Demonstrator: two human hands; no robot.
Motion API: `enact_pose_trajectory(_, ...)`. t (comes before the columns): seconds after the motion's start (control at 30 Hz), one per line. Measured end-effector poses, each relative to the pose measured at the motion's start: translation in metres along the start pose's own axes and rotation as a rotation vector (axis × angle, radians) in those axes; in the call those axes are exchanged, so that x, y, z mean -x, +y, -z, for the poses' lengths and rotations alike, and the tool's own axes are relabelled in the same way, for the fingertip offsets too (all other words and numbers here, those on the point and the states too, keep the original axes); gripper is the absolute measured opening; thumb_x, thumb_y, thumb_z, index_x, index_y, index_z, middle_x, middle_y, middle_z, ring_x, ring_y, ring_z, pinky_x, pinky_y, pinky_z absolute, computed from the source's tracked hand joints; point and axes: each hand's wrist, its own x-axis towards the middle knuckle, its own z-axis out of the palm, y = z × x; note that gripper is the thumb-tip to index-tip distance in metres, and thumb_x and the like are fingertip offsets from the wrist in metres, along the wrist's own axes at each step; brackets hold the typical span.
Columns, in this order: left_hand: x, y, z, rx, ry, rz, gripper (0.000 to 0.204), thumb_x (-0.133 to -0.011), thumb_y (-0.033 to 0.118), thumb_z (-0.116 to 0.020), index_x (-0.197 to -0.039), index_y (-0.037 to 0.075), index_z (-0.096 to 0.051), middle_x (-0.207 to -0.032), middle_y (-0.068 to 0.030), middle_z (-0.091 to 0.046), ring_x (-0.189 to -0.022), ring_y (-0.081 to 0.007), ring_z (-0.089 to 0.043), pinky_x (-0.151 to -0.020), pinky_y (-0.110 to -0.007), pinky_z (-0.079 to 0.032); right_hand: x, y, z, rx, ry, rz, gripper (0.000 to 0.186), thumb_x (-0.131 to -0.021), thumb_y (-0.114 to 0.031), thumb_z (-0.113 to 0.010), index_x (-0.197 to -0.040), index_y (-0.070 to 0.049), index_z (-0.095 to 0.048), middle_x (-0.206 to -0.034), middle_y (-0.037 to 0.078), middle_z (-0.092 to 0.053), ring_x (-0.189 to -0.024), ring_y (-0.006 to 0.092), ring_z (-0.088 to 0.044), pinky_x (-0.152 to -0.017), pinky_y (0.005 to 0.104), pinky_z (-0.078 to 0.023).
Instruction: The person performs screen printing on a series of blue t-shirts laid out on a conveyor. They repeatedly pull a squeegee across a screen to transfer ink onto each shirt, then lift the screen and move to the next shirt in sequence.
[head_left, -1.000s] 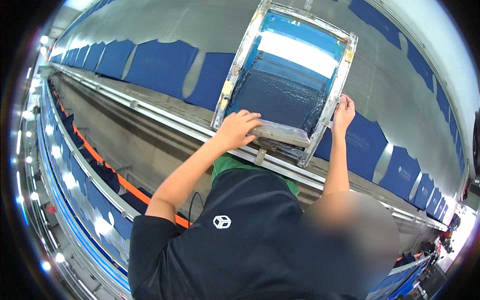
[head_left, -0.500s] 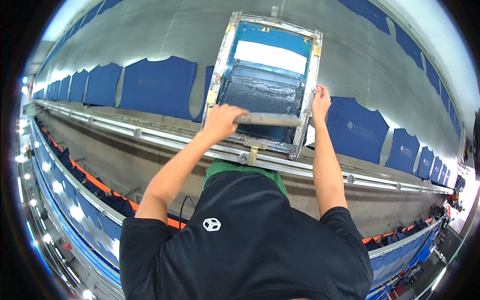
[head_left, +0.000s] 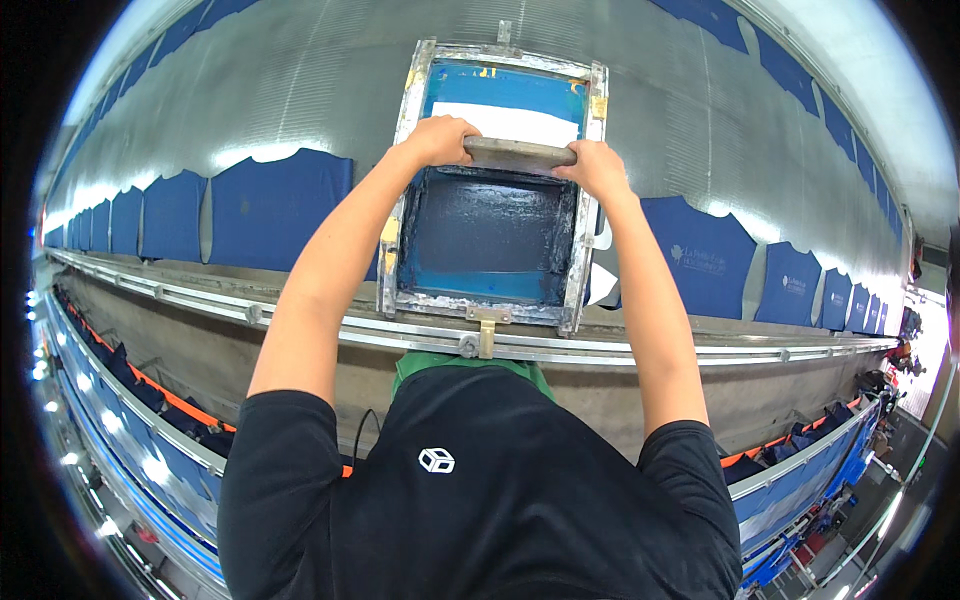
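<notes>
A screen-printing frame (head_left: 399, 130) with a worn, pale rim lies on the long table in front of me. Both my hands grip the squeegee (head_left: 520, 153), which spans the frame crosswise toward its far part. My left hand (head_left: 440, 142) is closed round the left end of its handle, and my right hand (head_left: 598, 170) round the right end. Dark wet ink (head_left: 485, 225) coats the mesh on the near side of the squeegee. Beyond it show a white strip (head_left: 510, 118) and blue mesh (head_left: 500, 80). The squeegee's blade edge is hidden.
Navy fabric pieces (head_left: 280, 208) lie in a row left of the frame. More pieces (head_left: 695, 255) lie to the right, with pale prints. A metal rail (head_left: 640, 353) runs along the near table edge, where a bracket (head_left: 487, 338) meets the frame. Another table of fabric stands behind me.
The squeegee has moved from the near end of the frame to its far part. My right hand has left the frame's right rim and now grips the squeegee with my left.
</notes>
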Motion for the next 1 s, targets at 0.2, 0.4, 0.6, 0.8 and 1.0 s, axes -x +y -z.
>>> enact_pose_trajectory(0.2,0.051,0.012,-0.04,-0.074,0.072,0.026,0.04,-0.077,0.018,-0.078,-0.117,0.021,-0.077,-0.106,-0.0066,-0.078,-0.101,-0.0318,-0.072,-0.087,-0.045,-0.057,0.058,-0.008,-0.051,-0.155,0.176,0.049,0.026,-0.079,-0.024,-0.085,-0.098,-0.007,-0.079,-0.097,0.014,-0.074,-0.098,0.0358,-0.07,-0.088,0.0471,-0.055)
enact_pose_trajectory(0.4,0.171,0.048,-0.107,-0.017,0.188,0.012,0.046,-0.078,0.0,-0.068,-0.117,0.022,-0.076,-0.116,0.0009,-0.076,-0.11,-0.0227,-0.069,-0.086,-0.042,-0.052,0.171,-0.039,-0.097,-0.235,0.221,0.085,0.042,-0.066,0.0,-0.083,-0.107,-0.008,-0.074,-0.11,0.009,-0.073,-0.107,0.0324,-0.065,-0.093,0.0421,-0.052)
enact_pose_trajectory(0.6,0.256,0.079,-0.131,-0.094,0.167,0.029,0.066,-0.077,-0.002,-0.069,-0.137,0.025,-0.066,-0.138,-0.0009,-0.067,-0.129,-0.0221,-0.059,-0.097,-0.044,-0.047,0.244,-0.074,-0.108,-0.265,0.189,0.07,0.051,-0.063,0.011,-0.074,-0.109,-0.009,-0.072,-0.115,0.01,-0.07,-0.112,0.0328,-0.064,-0.1,0.0415,-0.051)
enact_pose_trajectory(0.8,0.204,0.052,-0.059,0.03,-0.202,0.041,0.05,-0.081,0.011,-0.075,-0.129,0.022,-0.07,-0.12,-0.0075,-0.075,-0.111,-0.0295,-0.071,-0.09,-0.047,-0.055,0.194,-0.058,-0.047,-0.264,0.07,0.211,0.038,-0.075,-0.006,-0.081,-0.112,-0.006,-0.072,-0.114,0.015,-0.072,-0.109,0.0335,-0.068,-0.094,0.0432,-0.054)
enact_pose_trajectory(1.0,0.039,-0.003,-0.005,-0.012,0.046,-0.02,0.048,-0.073,0.042,-0.087,-0.113,0.017,-0.077,-0.101,-0.0146,-0.076,-0.099,-0.0353,-0.073,-0.084,-0.047,-0.058,0.021,-0.008,-0.009,-0.146,0.001,0.065,0.046,-0.077,-0.032,-0.087,-0.107,0.0,-0.074,-0.089,0.025,-0.073,-0.087,0.0417,-0.073,-0.079,0.0469,-0.056)
